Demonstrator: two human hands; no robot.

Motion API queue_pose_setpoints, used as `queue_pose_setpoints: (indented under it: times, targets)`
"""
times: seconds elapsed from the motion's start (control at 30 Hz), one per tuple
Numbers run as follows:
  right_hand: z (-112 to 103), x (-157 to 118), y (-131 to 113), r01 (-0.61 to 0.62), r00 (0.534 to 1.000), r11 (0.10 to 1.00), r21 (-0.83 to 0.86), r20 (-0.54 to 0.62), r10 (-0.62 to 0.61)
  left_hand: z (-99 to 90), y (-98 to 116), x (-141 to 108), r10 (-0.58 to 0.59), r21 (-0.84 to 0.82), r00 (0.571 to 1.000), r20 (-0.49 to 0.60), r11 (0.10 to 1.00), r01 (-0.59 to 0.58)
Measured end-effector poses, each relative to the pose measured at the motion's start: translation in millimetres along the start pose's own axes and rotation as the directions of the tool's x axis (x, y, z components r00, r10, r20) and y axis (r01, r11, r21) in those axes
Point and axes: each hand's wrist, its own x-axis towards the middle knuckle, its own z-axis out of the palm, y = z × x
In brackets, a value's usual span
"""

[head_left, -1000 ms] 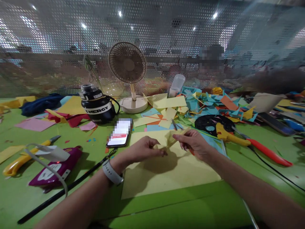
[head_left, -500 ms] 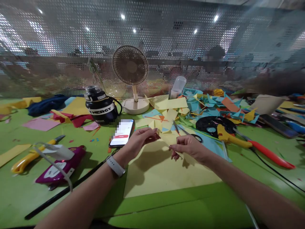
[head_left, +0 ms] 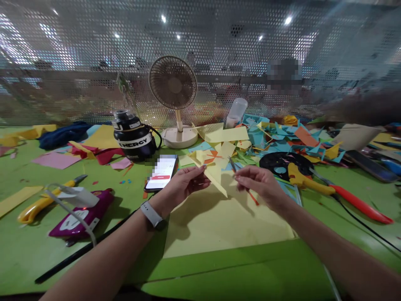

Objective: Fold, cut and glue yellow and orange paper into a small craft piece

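My left hand pinches a folded piece of yellow paper, whose long point slants down to the right. Just right of that point hovers my right hand, fingers drawn together and slightly blurred; I cannot make out what is between them. A thin orange strip shows below its fingertips, but whether the fingers hold it is unclear. Beneath both hands lies a large sheet of yellow paper. The scissors lie just beyond my right hand, which partly hides them.
A phone lies left of my left hand, with a black bottle and a fan behind. Rightwards are a black disc, a yellow-handled glue gun and a red-handled tool. Paper scraps pile up at the back.
My right hand has come off the folded paper and moved up and right. My left hand keeps the paper, now turned so more of it shows. The orange strip has come into sight.
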Motion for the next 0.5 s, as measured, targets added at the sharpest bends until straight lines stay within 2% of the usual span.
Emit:
queue_pose_setpoints:
  times: [0.03, 0.07, 0.13, 0.2, 0.27, 0.33, 0.4, 0.5]
  targets:
    - [-0.7, -0.8, -0.5, 0.128, 0.99, 0.986, -0.102, -0.05, -0.134, -0.1, -1.0, -0.2, -0.027, 0.004, 1.0, 0.013, 1.0, 0.027]
    - [-0.7, -1.7, -0.6, 0.251, 0.963, 0.944, -0.215, -0.043, -0.266, 0.4, -2.6, -0.7, -0.053, 0.013, 0.998, 0.032, 0.999, 0.053]
    - [0.8, -3.0, 0.7, 0.445, 0.889, 0.805, -0.391, 0.085, -0.45, 2.5, -6.5, -2.7, -0.095, 0.032, 0.992, 0.085, 0.995, 0.092]
    - [2.4, -3.1, 3.7, 0.563, 0.823, 0.693, -0.45, 0.23, -0.519, 5.2, -9.8, -5.4, -0.121, 0.049, 0.983, 0.139, 0.992, 0.115]
    - [2.9, -2.2, 7.0, 0.62, 0.784, 0.651, -0.438, 0.305, -0.541, 7.6, -12.3, -8.0, -0.139, 0.065, 0.975, 0.174, 0.989, 0.13]
    - [2.7, -1.5, 9.2, 0.633, 0.774, 0.664, -0.397, 0.329, -0.541, 9.5, -14.1, -9.9, -0.16, 0.075, 0.969, 0.186, 0.986, 0.148]
    - [2.9, -1.7, 9.8, 0.617, 0.785, 0.707, -0.346, 0.332, -0.523, 11.0, -15.7, -11.1, -0.175, 0.075, 0.966, 0.191, 0.984, 0.164]
    - [5.3, -3.1, 8.7, 0.541, 0.834, 0.796, -0.272, 0.296, -0.466, 13.3, -18.0, -12.0, -0.178, 0.073, 0.962, 0.205, 0.983, 0.166]
